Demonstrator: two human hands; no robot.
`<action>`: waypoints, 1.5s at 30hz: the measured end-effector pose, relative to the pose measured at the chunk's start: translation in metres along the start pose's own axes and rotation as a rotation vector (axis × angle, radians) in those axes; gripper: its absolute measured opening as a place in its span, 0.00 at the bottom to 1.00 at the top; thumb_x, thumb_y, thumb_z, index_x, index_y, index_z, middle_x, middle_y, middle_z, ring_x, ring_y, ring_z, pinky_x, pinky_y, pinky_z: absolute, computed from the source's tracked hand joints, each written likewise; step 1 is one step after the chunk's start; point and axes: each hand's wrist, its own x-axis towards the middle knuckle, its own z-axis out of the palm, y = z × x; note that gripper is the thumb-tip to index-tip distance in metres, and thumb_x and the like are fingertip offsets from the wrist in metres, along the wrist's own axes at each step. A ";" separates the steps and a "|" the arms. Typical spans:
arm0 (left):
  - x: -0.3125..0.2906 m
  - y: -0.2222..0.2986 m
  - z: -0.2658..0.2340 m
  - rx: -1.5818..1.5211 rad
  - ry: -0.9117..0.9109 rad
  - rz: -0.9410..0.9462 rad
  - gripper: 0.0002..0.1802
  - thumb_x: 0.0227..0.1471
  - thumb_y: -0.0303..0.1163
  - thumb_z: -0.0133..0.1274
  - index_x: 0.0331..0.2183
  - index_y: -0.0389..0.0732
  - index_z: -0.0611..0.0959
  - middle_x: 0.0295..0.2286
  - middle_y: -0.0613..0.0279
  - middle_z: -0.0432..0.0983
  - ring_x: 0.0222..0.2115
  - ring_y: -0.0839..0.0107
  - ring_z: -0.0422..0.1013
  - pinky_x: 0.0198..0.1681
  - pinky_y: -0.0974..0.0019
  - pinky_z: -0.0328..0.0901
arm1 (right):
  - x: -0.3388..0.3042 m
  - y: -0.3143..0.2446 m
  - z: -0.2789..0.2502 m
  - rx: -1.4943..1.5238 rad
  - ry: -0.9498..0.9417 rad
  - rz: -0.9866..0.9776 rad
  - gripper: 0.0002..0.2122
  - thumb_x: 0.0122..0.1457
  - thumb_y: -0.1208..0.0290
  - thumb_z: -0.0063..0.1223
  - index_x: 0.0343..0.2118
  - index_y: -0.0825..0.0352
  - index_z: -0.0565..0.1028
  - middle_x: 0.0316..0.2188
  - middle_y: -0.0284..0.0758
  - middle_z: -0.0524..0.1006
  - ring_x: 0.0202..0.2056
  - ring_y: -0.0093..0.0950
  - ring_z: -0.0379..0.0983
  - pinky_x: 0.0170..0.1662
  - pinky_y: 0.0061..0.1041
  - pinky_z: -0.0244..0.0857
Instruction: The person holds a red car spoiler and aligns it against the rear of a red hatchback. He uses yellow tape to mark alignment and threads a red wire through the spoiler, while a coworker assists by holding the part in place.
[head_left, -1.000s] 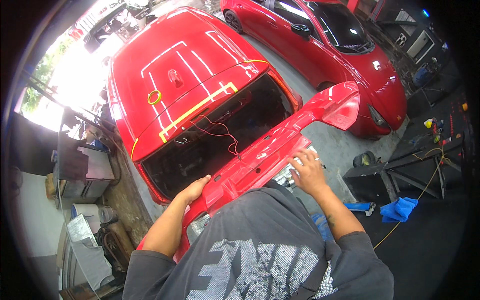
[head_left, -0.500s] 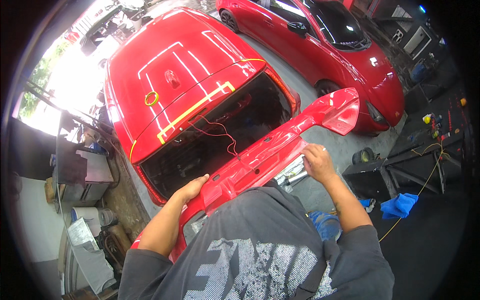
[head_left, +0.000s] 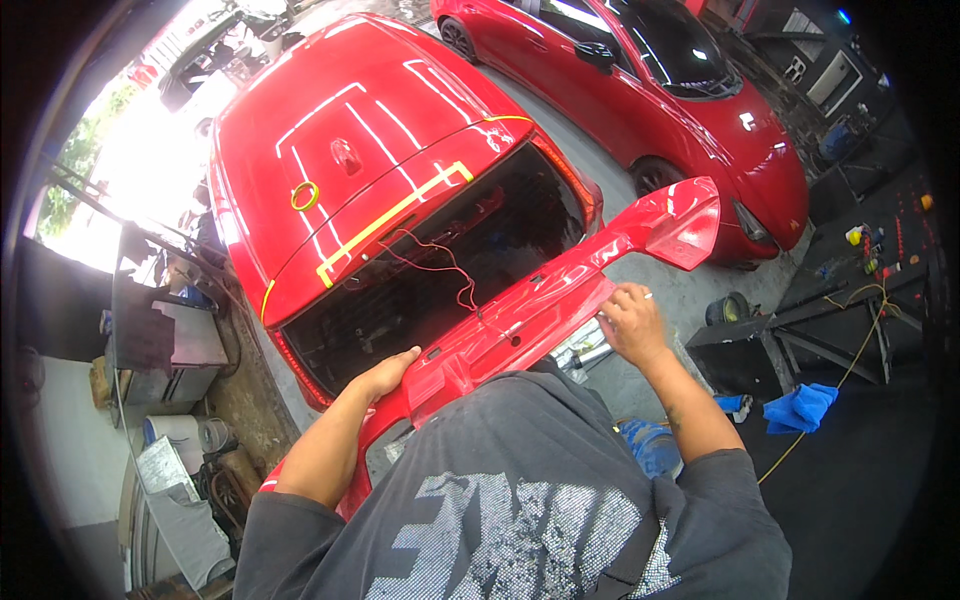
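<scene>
A long glossy red car spoiler (head_left: 545, 298) lies slantwise across my front, its broad winged end out to the right and its near part against my shirt. My left hand (head_left: 388, 376) is closed over its left portion, thumb on top, the other fingers hidden. Lower on the right, my right hand (head_left: 634, 322) pinches the spoiler's near edge. A thin red wire (head_left: 440, 262) runs from the spoiler to the top of the rear window (head_left: 390, 300) of a red car (head_left: 400, 110). Yellow masking tape (head_left: 392, 222) marks the roof's rear edge.
A roll of yellow tape (head_left: 304, 196) rests on the car's roof. Another red car (head_left: 660, 110) stands at the far right. To my right are a black workbench (head_left: 790, 330) and a blue cloth (head_left: 800, 408). Assorted parts and a metal sheet (head_left: 182, 510) crowd the left side.
Almost nothing differs. The view has shifted very slightly; both hands keep their hold on the spoiler in about the same place.
</scene>
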 end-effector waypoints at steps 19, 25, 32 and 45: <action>0.017 -0.014 0.004 0.039 -0.035 -0.086 0.41 0.75 0.66 0.36 0.60 0.42 0.85 0.60 0.50 0.80 0.61 0.53 0.74 0.70 0.46 0.61 | 0.014 -0.102 0.017 0.233 -0.031 -0.184 0.09 0.52 0.66 0.68 0.36 0.58 0.81 0.36 0.32 0.77 0.45 0.36 0.76 0.51 0.41 0.70; 0.004 -0.004 0.013 0.007 -0.041 -0.031 0.40 0.75 0.65 0.36 0.59 0.42 0.86 0.59 0.49 0.81 0.59 0.54 0.76 0.69 0.49 0.63 | 0.008 -0.028 0.009 -0.019 0.062 -0.039 0.12 0.52 0.72 0.68 0.41 0.55 0.85 0.35 0.31 0.79 0.42 0.36 0.76 0.48 0.43 0.68; 0.006 -0.006 -0.002 0.029 0.115 0.182 0.39 0.76 0.62 0.38 0.61 0.37 0.82 0.61 0.47 0.79 0.62 0.55 0.74 0.67 0.53 0.65 | -0.019 0.045 0.022 -0.064 0.101 0.376 0.15 0.60 0.72 0.65 0.51 0.55 0.83 0.42 0.36 0.83 0.47 0.40 0.78 0.50 0.41 0.70; 0.026 -0.008 -0.004 0.057 0.123 0.200 0.35 0.75 0.60 0.42 0.58 0.39 0.85 0.55 0.50 0.83 0.55 0.58 0.78 0.60 0.52 0.70 | 0.001 -0.092 0.054 1.791 0.120 1.133 0.32 0.70 0.75 0.59 0.71 0.56 0.56 0.60 0.42 0.78 0.51 0.43 0.84 0.48 0.50 0.83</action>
